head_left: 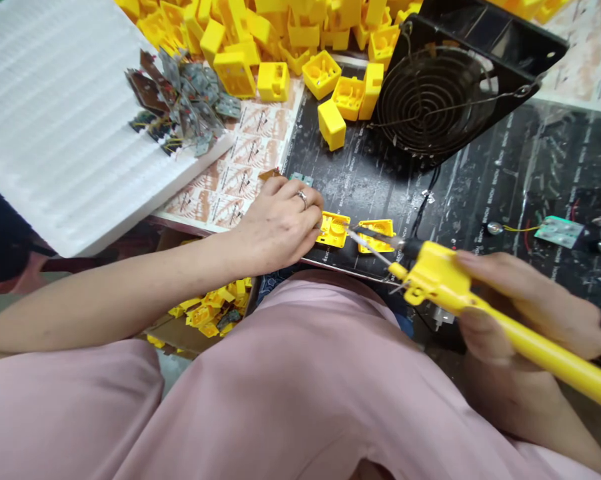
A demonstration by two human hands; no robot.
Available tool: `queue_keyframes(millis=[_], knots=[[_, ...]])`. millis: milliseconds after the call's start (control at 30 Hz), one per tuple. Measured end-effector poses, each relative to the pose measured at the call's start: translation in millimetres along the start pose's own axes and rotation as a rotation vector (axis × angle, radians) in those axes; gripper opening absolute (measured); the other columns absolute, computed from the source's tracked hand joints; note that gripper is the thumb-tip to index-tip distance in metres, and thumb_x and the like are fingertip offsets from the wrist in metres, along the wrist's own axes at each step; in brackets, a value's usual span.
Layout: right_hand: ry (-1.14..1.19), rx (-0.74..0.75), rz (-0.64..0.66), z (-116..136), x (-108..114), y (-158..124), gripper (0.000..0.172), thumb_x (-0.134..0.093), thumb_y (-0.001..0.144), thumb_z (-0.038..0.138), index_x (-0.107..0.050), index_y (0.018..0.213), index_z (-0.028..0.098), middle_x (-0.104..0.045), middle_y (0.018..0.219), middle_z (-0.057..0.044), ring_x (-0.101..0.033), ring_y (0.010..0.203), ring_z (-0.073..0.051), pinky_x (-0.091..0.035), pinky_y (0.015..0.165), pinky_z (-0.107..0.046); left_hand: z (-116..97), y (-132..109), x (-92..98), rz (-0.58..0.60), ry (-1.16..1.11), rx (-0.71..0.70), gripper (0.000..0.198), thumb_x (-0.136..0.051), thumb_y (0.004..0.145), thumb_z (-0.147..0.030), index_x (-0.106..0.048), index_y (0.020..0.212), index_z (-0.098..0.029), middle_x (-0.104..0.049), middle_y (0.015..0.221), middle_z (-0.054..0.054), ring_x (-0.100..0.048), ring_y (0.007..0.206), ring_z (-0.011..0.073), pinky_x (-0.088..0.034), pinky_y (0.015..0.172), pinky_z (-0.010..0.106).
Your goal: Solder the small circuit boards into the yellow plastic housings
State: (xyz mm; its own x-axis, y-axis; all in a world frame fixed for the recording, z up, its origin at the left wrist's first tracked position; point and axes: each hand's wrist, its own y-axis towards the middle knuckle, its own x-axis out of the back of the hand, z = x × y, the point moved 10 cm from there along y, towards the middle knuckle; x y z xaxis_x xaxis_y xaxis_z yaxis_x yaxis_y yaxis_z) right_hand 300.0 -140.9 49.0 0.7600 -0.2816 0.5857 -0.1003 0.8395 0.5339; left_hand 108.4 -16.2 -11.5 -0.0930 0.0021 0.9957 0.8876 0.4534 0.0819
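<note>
My left hand (283, 220), a ring on one finger, rests at the table's front edge with its fingers curled over the left end of a small open yellow plastic case (334, 230). Those fingers hide part of the case. In my right hand (520, 313) is a yellow soldering gun (440, 273) with a thin feed tube beside its dark barrel. Its tip points left and reaches the right side of the case; whether it touches cannot be told. Just right of the case lies another open yellow shell (375, 235), partly behind the barrel. A greenish circuit board (302, 179) shows beyond my left knuckles.
Yellow housings (260, 33) are heaped at the back, near a black fan (425, 113). A white foam sheet (65, 113) at left bears a pile of circuit boards (190, 93). A wired board (560, 230) lies at right. Below the table, a box holds yellow parts (213, 310).
</note>
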Motion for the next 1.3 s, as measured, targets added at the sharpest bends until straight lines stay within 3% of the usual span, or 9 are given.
queue_keyframes(millis=[100, 233, 467, 767, 933, 1067, 1100, 1167, 1300], knots=[[0.031, 0.124, 0.015, 14.4, -19.0, 7.9, 0.051, -0.081, 0.094, 0.017, -0.07, 0.144, 0.024, -0.081, 0.087, -0.002, -0.077, 0.071, -0.018, -0.065, 0.061, -0.028, -3.2, 1.7, 0.5, 0.027, 0.062, -0.003, 0.034, -0.043, 0.107, -0.024, -0.072, 0.092, -0.017, -0.08, 0.114, 0.012, -0.069, 0.107, 0.0306, -0.051, 0.093, 0.05], [0.059, 0.099, 0.115, 11.9, -30.0, 2.1, 0.052, -0.085, 0.09, 0.014, -0.067, 0.138, 0.027, -0.082, 0.09, 0.001, -0.079, 0.076, -0.019, -0.068, 0.065, -0.03, -6.1, 3.7, 0.3, 0.058, 0.132, -0.013, 0.034, -0.042, 0.107, -0.024, -0.073, 0.095, -0.017, -0.08, 0.115, 0.011, -0.07, 0.106, 0.0299, -0.052, 0.091, 0.049], [-0.022, 0.189, 0.175, 22.5, -38.6, 7.5, 0.019, -0.083, 0.095, 0.018, -0.067, 0.101, 0.025, -0.079, 0.088, 0.002, -0.078, 0.074, -0.015, -0.067, 0.069, -0.024, -7.3, 5.9, 0.9, 0.08, 0.185, -0.023, 0.03, -0.047, 0.104, -0.024, -0.075, 0.093, -0.019, -0.082, 0.113, 0.007, -0.072, 0.103, 0.0274, -0.054, 0.087, 0.045], [-0.041, 0.29, 0.207, 35.3, -37.0, 21.6, 0.02, -0.088, 0.09, 0.013, -0.07, 0.098, 0.018, -0.08, 0.087, -0.003, -0.078, 0.074, -0.014, -0.068, 0.072, -0.024, -8.8, 8.4, -1.4, 0.115, 0.17, -0.031, 0.031, -0.046, 0.104, -0.024, -0.075, 0.094, -0.018, -0.079, 0.114, 0.009, -0.073, 0.108, 0.03, -0.056, 0.087, 0.046], [-0.052, 0.281, 0.251, 36.3, -37.8, 20.8, 0.02, -0.085, 0.091, 0.011, -0.07, 0.101, 0.019, -0.081, 0.09, -0.004, -0.079, 0.078, -0.017, -0.069, 0.073, -0.028, -7.4, 9.4, -3.3, 0.129, 0.147, -0.019, 0.028, -0.046, 0.103, -0.024, -0.072, 0.092, -0.018, -0.079, 0.115, 0.01, -0.074, 0.11, 0.032, -0.056, 0.088, 0.047], [-0.054, 0.146, 0.275, 23.5, -32.8, 18.8, 0.005, -0.073, 0.103, 0.023, -0.07, 0.099, 0.023, -0.079, 0.089, -0.003, -0.078, 0.078, -0.017, -0.07, 0.076, -0.029, -6.4, 9.3, -3.4, 0.136, 0.145, -0.006, 0.025, -0.049, 0.103, -0.026, -0.069, 0.09, -0.019, -0.079, 0.115, 0.009, -0.074, 0.111, 0.032, -0.055, 0.089, 0.046], [-0.063, 0.099, 0.282, 18.5, -31.8, 17.8, 0.009, -0.07, 0.105, 0.026, -0.07, 0.097, 0.024, -0.078, 0.087, -0.003, -0.078, 0.078, -0.018, -0.07, 0.077, -0.03, -6.4, 9.2, -3.0, 0.137, 0.146, -0.003, 0.025, -0.05, 0.103, -0.026, -0.069, 0.09, -0.019, -0.079, 0.114, 0.009, -0.074, 0.11, 0.0318, -0.055, 0.089, 0.046], [-0.064, 0.055, 0.295, 13.2, -31.0, 15.2, 0.013, -0.069, 0.105, 0.027, -0.07, 0.093, 0.024, -0.076, 0.084, -0.004, -0.078, 0.077, -0.019, -0.069, 0.075, -0.031, -7.3, 9.3, -2.8, 0.147, 0.16, -0.005, 0.025, -0.048, 0.104, -0.025, -0.068, 0.09, -0.02, -0.078, 0.114, 0.009, -0.074, 0.11, 0.0322, -0.055, 0.089, 0.047], [-0.03, 0.031, 0.284, 9.9, -30.4, 12.9, 0.005, -0.071, 0.103, 0.023, -0.071, 0.099, 0.025, -0.077, 0.087, -0.003, -0.078, 0.079, -0.019, -0.068, 0.074, -0.031, -10.3, 10.1, -4.4, 0.183, 0.218, -0.025, 0.028, -0.044, 0.105, -0.024, -0.069, 0.094, -0.018, -0.078, 0.116, 0.009, -0.073, 0.11, 0.0335, -0.055, 0.09, 0.05]])
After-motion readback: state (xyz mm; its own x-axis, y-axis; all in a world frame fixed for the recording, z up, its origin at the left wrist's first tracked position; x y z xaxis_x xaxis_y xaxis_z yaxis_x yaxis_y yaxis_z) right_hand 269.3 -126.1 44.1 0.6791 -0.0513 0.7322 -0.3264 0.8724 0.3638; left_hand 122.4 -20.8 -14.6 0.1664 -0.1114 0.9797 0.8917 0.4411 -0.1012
